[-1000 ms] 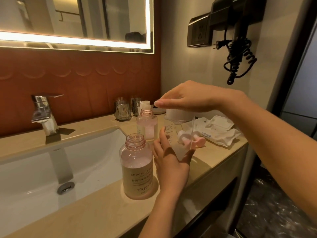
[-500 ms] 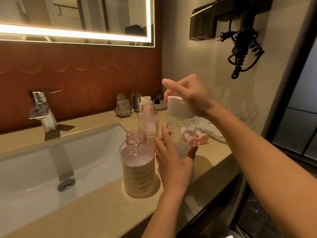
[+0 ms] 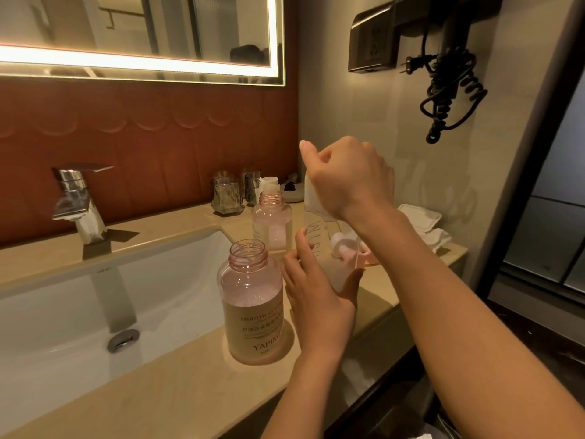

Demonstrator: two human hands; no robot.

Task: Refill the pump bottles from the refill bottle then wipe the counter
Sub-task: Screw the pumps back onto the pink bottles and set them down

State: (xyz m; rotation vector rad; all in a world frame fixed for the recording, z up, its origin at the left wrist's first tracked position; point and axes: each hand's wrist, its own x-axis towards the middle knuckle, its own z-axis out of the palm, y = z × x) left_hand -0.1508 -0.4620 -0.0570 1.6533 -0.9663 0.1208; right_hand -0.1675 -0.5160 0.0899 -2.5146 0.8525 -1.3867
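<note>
At the centre of the frame both hands are on the clear refill bottle [image 3: 318, 239], which stands upright just above the front right part of the bench [image 3: 177, 384]. The left hand [image 3: 316, 299] wraps the lower body of the bottle: its fingers reach up the left side over the printed lettering, and the thumb curls round the right side. The right hand [image 3: 348, 175] comes down from above with the wrist bent and its fingers closed tightly over the white cap [image 3: 311, 198] at the bottle's top; one fingertip sticks up at the hand's upper left. Whether the cap is seated on the neck or free of it cannot be told, as the hand covers the joint.

Just left of the left hand stands the large pump bottle [image 3: 253, 305], pink, labelled, its neck open and partly filled with pink liquid. Behind it the smaller pump bottle [image 3: 272, 223] also stands with an open neck. The pink and white pump heads [image 3: 343, 245] lie on the bench behind the refill bottle, under the right wrist. White wipes [image 3: 424, 220] lie further right. Glass tumblers [image 3: 226, 198] stand by the back wall, the tap [image 3: 77, 201] and basin [image 3: 63, 312] fill the left, and a hair dryer [image 3: 452, 36] hangs at upper right.
</note>
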